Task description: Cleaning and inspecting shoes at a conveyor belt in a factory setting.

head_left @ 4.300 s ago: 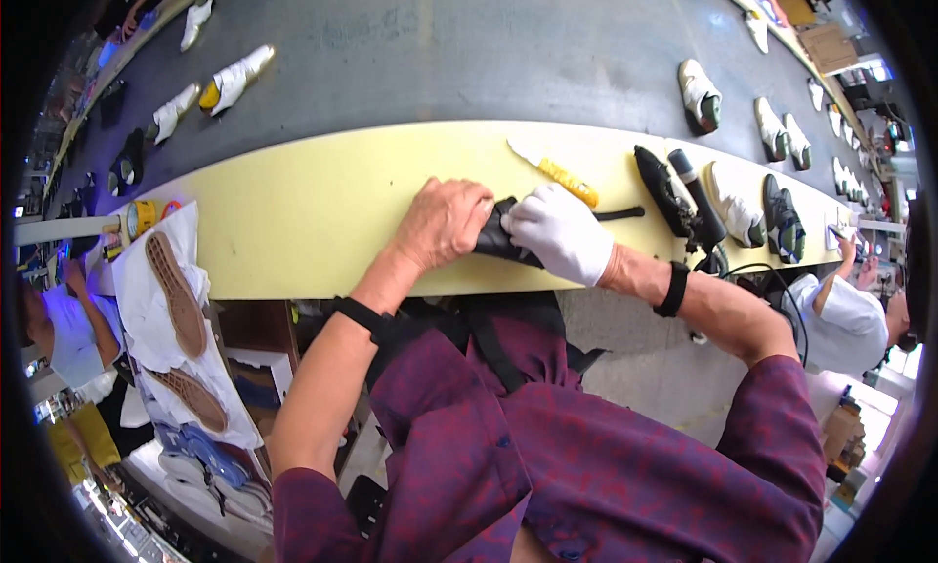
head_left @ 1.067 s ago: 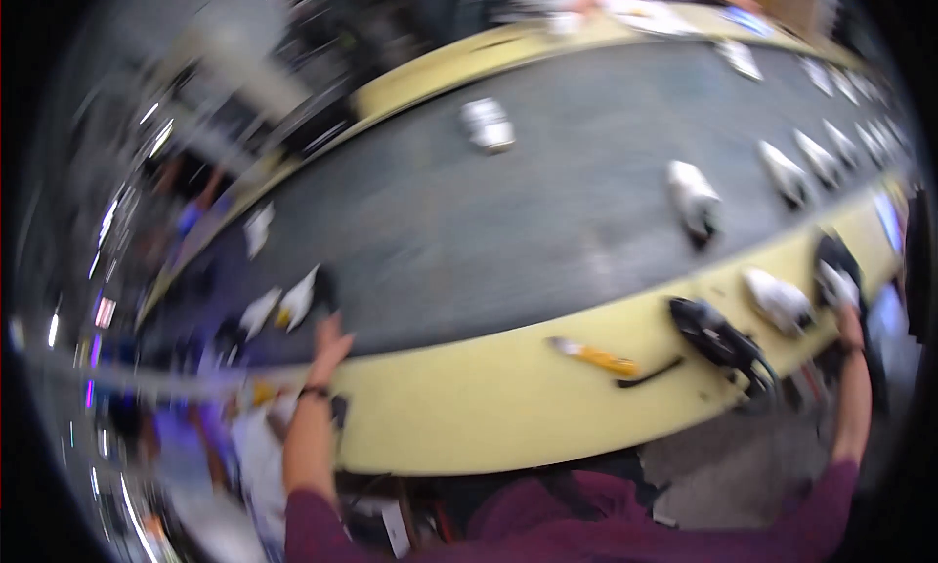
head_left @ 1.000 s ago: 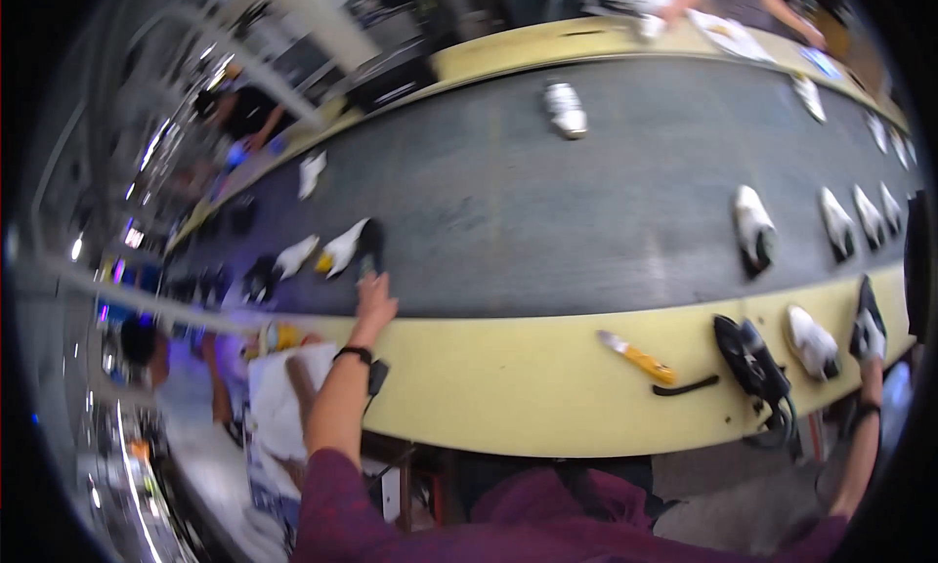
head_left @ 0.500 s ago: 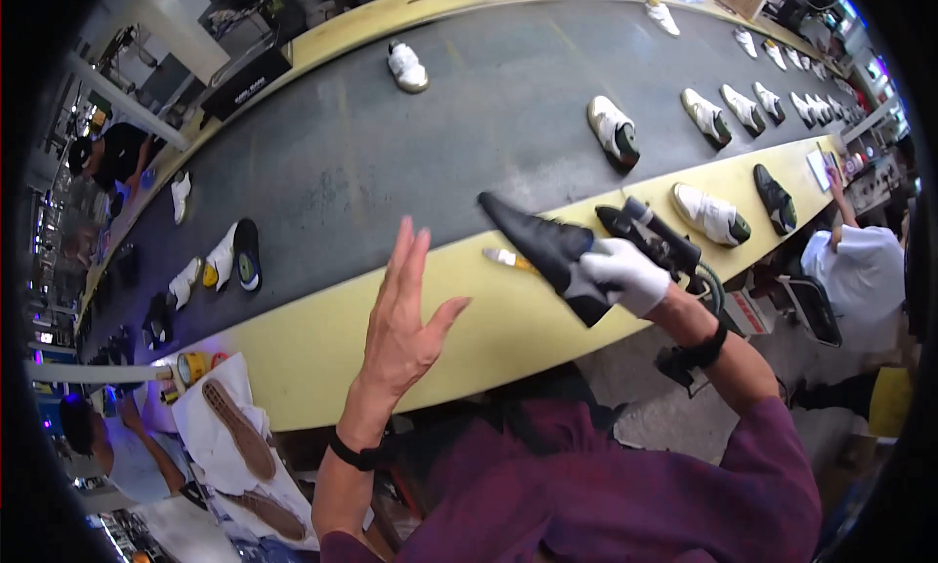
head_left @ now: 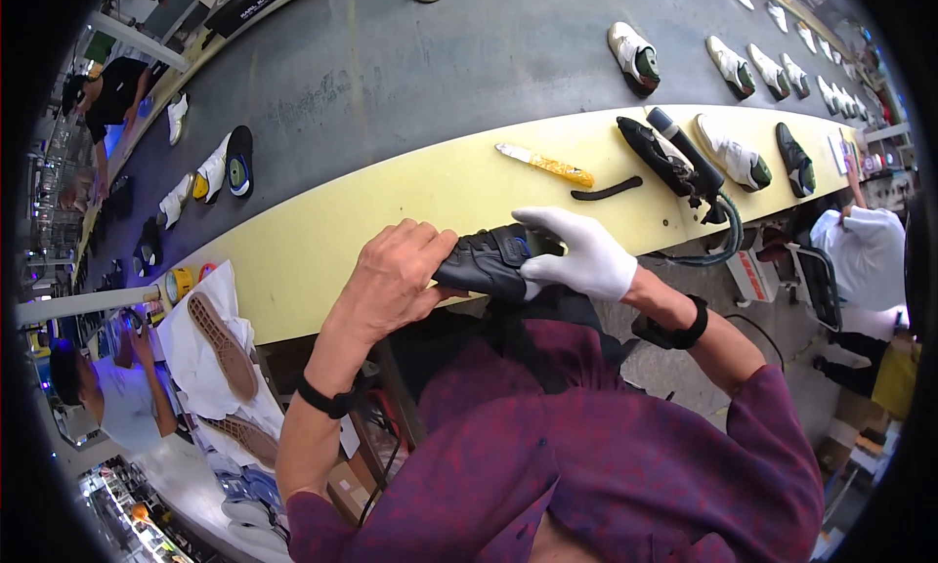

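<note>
While brown soles (head_left: 223,338) rest on a white sheet (head_left: 181,356) well to the left of the hands, a dark shoe (head_left: 241,158) sits on the grey surface (head_left: 391,75), ahead and leftward of them. The bare left hand (head_left: 396,270) is curled firmly around one end of a black shoe (head_left: 484,260). Half a second ago the right hand carried this shoe alone and the left was spread and empty; now it lies between the two, near the close edge of the tabletop (head_left: 303,265). That seems to leave the left steadying it and the right freer about its opening. Ahead of the gap between the hands is a yellow-handled knife (head_left: 547,165). The gloved right hand (head_left: 547,241) opens in a wide C, thumb beside the shoe's heel end, not closed on it. Beyond its knuckles lies a black strip (head_left: 606,189); farther right of it come a black tool (head_left: 650,148), a white shoe (head_left: 728,153) and a second dark shoe (head_left: 796,160).
</note>
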Demonstrator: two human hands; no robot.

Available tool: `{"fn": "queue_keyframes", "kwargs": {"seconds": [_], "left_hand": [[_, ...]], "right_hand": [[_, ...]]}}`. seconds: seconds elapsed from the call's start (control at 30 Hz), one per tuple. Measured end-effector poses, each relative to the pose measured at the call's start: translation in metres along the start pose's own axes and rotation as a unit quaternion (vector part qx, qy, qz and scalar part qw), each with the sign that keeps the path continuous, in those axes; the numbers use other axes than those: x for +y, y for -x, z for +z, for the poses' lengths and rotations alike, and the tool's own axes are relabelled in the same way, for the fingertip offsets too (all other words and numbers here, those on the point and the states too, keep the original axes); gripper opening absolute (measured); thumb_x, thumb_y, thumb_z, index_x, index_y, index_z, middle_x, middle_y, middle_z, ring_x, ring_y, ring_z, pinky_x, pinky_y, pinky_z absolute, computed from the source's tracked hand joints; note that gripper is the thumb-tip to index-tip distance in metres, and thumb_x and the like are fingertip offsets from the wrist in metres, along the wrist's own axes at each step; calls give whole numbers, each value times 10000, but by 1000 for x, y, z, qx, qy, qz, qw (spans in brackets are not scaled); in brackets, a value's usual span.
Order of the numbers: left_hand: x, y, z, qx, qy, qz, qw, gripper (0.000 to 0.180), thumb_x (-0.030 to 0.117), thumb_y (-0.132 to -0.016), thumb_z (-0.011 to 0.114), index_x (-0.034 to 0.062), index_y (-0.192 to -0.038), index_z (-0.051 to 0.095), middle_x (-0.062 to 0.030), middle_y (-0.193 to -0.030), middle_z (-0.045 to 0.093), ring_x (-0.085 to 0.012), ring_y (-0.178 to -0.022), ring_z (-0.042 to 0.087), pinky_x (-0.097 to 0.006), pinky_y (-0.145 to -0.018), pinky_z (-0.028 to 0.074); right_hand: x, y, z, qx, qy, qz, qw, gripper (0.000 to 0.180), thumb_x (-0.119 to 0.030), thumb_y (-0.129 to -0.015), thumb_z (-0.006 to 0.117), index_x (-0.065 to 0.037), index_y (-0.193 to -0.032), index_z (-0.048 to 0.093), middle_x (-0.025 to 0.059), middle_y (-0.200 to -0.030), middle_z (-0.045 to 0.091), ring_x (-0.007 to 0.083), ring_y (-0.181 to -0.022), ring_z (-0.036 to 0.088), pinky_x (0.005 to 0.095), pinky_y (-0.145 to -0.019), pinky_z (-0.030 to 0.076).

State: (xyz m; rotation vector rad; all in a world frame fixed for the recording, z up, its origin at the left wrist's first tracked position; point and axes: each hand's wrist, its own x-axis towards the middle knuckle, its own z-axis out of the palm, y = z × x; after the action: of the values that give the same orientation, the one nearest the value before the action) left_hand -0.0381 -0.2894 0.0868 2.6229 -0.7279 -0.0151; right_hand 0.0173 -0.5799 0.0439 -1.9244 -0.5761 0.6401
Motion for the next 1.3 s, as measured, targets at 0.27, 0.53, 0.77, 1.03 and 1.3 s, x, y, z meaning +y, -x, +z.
{"fn": "queue_keyframes", "kwargs": {"seconds": [0.27, 0.53, 0.77, 1.03, 1.3], "left_hand": [[-40, 20, 77, 55, -36, -18, 998, 618, 112, -692, 839, 51, -1282, 665, -112, -1135, 682, -322, -1083, 634, -443, -988, 480], [-48, 7, 100, 79, -1, -13, 997, 628, 33, -687, 730, 39, -1311, 657, -152, -1163, 661, -364, -1113, 605, -488, -1023, 452], [-41, 4, 66, 51, 23, -16, 998, 478, 173, -742, 825, 49, -1189, 709, -129, -1059, 720, -346, -1038, 658, -468, -970, 462], [-73, -32, 61, 10, 5, -65, 998, 760, 109, -798, 784, 42, -1506, 513, -247, -1535, 507, -442, -1391, 496, -506, -1180, 382], [-26, 16, 98, 136, 135, -243, 951, 826, 90, -959, 692, 16, -1657, 256, -285, -1689, 292, -454, -1553, 327, -472, -1267, 317]], "right_hand": [[42, -26, 27, 75, 190, -190, 960, 394, -115, -842, 789, -33, -1212, 678, 173, -1135, 685, 387, -1078, 652, 451, -937, 539], [47, -8, 4, 117, 192, -129, 966, 295, -135, -866, 749, -59, -1148, 708, 173, -1038, 697, 384, -993, 670, 461, -858, 553], [55, -14, 35, 129, 155, -108, 973, 257, -199, -860, 762, -82, -1087, 737, 192, -1033, 686, 415, -1011, 662, 491, -894, 545], [62, -2, 19, 157, 157, -101, 970, 239, -178, -882, 766, -61, -1087, 725, 165, -1031, 700, 387, -1001, 680, 464, -885, 555], [59, -5, 27, 138, 133, -93, 977, 265, -131, -903, 764, -40, -1144, 701, 157, -1100, 702, 376, -1046, 675, 441, -912, 548]]}}
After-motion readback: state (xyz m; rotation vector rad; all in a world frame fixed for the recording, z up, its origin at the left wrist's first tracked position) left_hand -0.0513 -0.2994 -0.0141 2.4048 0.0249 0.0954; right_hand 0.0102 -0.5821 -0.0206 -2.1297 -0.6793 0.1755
